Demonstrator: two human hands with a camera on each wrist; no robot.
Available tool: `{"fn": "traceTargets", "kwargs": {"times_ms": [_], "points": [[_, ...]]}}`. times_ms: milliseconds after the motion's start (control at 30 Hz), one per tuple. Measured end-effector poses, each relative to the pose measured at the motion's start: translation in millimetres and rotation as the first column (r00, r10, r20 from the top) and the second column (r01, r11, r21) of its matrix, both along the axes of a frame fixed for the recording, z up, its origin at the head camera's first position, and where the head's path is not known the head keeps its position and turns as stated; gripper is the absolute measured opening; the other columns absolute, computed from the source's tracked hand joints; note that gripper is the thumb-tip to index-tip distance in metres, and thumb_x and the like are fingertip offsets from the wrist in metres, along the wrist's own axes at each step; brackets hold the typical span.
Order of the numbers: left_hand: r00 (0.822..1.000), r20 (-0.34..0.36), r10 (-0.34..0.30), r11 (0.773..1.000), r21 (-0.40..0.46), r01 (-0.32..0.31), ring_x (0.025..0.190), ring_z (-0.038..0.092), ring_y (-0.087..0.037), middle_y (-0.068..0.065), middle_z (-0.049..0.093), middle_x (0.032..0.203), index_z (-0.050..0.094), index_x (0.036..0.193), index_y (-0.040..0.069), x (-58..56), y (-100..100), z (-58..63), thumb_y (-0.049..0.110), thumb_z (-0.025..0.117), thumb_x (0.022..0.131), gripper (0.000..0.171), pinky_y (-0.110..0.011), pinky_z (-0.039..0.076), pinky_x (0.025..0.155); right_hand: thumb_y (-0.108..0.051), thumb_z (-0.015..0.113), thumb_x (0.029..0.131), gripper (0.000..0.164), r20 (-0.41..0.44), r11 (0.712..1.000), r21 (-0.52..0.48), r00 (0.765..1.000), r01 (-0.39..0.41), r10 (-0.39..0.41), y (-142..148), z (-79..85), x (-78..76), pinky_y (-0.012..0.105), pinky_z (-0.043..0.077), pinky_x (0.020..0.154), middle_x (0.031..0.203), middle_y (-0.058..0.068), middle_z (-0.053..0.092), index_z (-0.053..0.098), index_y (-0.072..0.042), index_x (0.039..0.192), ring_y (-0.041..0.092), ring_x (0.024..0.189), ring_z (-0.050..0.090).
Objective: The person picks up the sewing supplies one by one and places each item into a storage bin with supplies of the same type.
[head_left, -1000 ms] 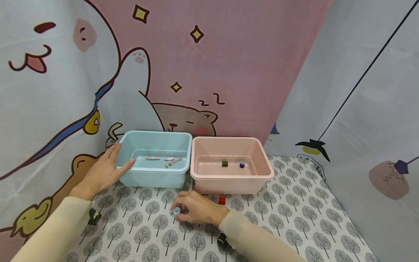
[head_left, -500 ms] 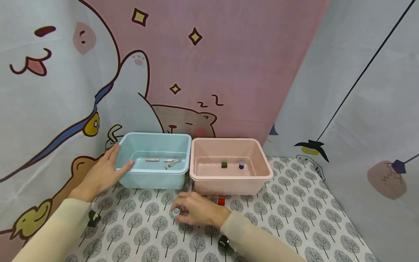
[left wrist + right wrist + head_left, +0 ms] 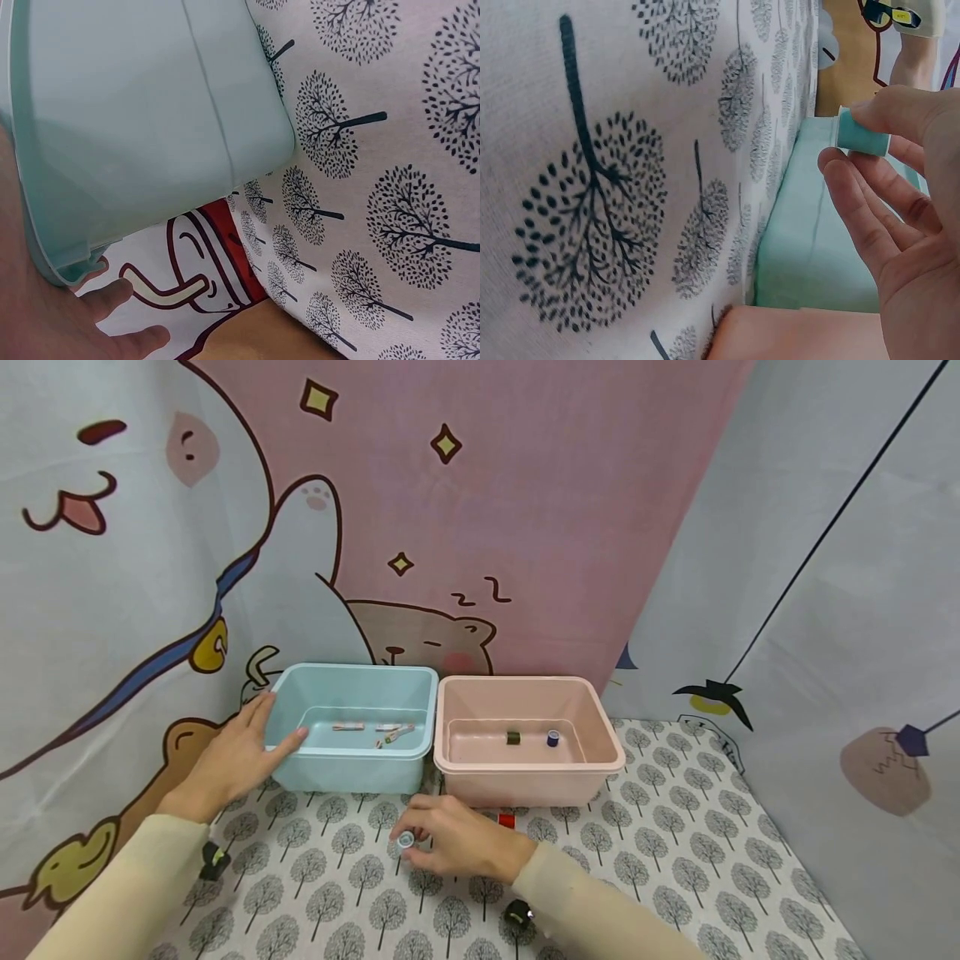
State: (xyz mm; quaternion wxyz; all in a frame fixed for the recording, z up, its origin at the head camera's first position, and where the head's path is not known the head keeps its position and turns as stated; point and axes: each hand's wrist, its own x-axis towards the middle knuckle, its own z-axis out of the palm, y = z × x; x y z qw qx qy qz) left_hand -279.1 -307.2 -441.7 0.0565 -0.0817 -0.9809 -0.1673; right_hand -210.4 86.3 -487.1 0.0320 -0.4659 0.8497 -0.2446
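In the head view my right hand (image 3: pixel 461 837) is low over the cloth in front of the two bins. It pinches a small teal thread spool (image 3: pixel 864 133) between thumb and fingers, one round end facing up in the head view. My left hand (image 3: pixel 232 756) rests at the left front corner of the light blue bin (image 3: pixel 352 771), fingers fairly straight along the rim. Inside that bin lie several small pale stick-like pieces (image 3: pixel 348 727). The pink bin (image 3: pixel 532 785) beside it holds a green spool (image 3: pixel 513 738) and a dark blue spool (image 3: pixel 552 738).
A red spool (image 3: pixel 507 820) lies on the tree-print cloth (image 3: pixel 315 902) just in front of the pink bin, behind the right wrist. The bins stand side by side against a cartoon-printed backdrop (image 3: pixel 555 510). A grey-white curtain (image 3: pixel 840 610) hangs on the right.
My right hand has shifted very slightly with the teal spool still pinched, and its wrist has moved a little to the right. The left hand stays where it was.
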Motion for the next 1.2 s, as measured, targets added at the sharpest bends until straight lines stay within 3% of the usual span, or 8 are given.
{"fn": "traceTargets", "kwargs": {"times_ms": [433,800,1200], "points": [[1.0,0.006,-0.003,1.0,0.002,0.003,0.167,0.027,-0.072,-0.038,0.009,0.192,0.004,0.186,-0.003,-0.6,-2,1.5,0.075,0.048,0.117,0.113,-0.092,0.031,0.129,-0.015,0.085,0.107,0.034,-0.067,1.0,-0.019,0.998,-0.018,0.017,5,15.8,2.4,0.006,0.061,0.092,0.132,0.003,0.079,0.082,-0.014,0.141,0.009,0.107,0.083],[1.0,0.007,-0.003,1.0,-0.002,0.003,0.167,0.027,-0.072,-0.038,0.009,0.192,0.004,0.186,-0.003,-0.9,-1,1.3,0.075,0.047,0.117,0.113,-0.091,0.031,0.129,-0.008,0.085,0.104,0.033,-0.111,0.996,-0.081,0.993,-0.035,0.025,11,29.7,6.5,0.007,0.062,0.093,0.129,0.007,0.079,0.083,-0.01,0.137,0.008,0.106,0.083],[1.0,0.009,0.005,1.0,0.0,-0.005,0.167,0.027,-0.073,-0.037,0.007,0.192,0.001,0.186,-0.001,-1.0,-1,-1.4,0.076,0.046,0.117,0.113,-0.092,0.032,0.128,-0.011,0.088,0.104,0.037,-0.193,0.992,-0.116,0.981,-0.04,0.017,20,42.7,5.4,0.011,0.064,0.094,0.126,0.005,0.079,0.081,-0.01,0.14,0.013,0.102,0.083]]}}
